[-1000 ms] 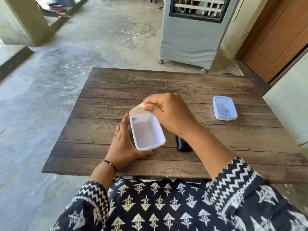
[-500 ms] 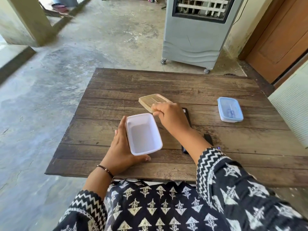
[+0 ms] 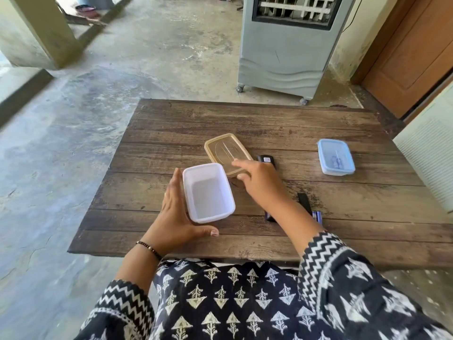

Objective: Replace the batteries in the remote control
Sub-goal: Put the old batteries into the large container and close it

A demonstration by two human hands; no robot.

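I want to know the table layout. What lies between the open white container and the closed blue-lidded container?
In the head view, between the white container and the blue-lidded container lie the right hand, the tan lid and the black remote.

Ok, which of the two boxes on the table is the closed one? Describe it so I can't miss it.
Start at the dark wooden plank table and go to its far right side, toward the wooden door. There sits a small rectangular plastic box with a translucent blue lid, alone. The open white plastic box by the left hand has no lid.
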